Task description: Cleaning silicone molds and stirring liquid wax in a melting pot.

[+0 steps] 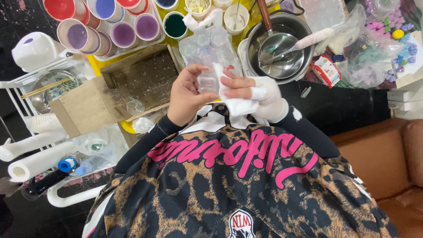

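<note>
My left hand (187, 94) grips a small clear plastic mould (207, 81) in front of my chest. A white tissue (235, 102) is pressed against the mould's right side by my right hand (251, 90), which wears white wrapping over the palm and one finger. Both hands meet over the edge of a yellow table (99, 65). Just beyond them lies a clear plastic tray of round moulds (207, 44).
Cups of purple, red and green liquid (123, 33) stand at the back left. A steel pot with a ladle (280, 48) sits at the back right beside plastic bags of coloured pieces (374, 48). An open cardboard box (128, 86) is left of my hands. A white rack with paper rolls (39, 161) stands at left.
</note>
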